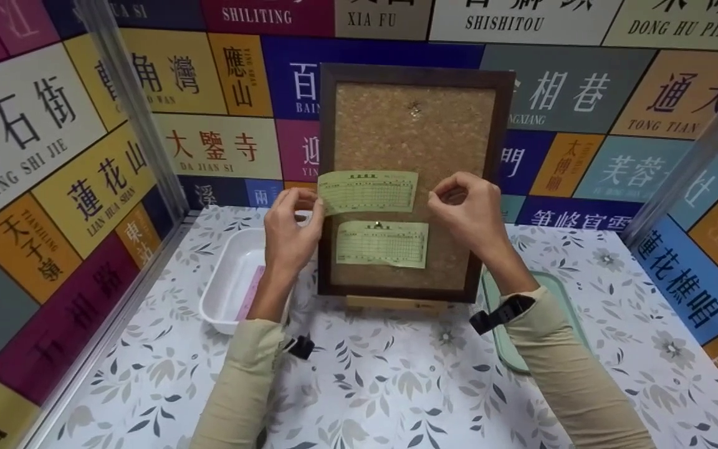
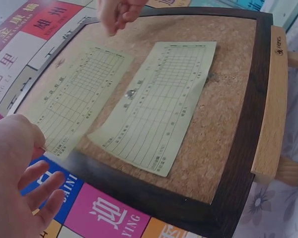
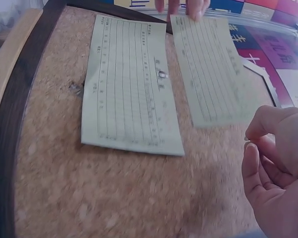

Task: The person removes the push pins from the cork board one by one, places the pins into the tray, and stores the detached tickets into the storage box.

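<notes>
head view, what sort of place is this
Probably a small booth set up for tabletop work: walls covered in Chinese place names stand on three sides, around a leaf-print table with a corkboard propped on it.

Cork lies open across the upper part of the framed corkboard (image 1: pixel 459 140), interrupted by a small shiny cluster (image 1: pixel 416 110) near its top. At the corkboard's left edge the left hand (image 1: pixel 292 231) blocks access, at its right the right hand (image 1: pixel 476 209). Worktop (image 1: pixel 390 386) before the corkboard is passable; a white tray (image 1: pixel 225 290) flanks it left, a green tray (image 1: pixel 510 350) right.
</notes>
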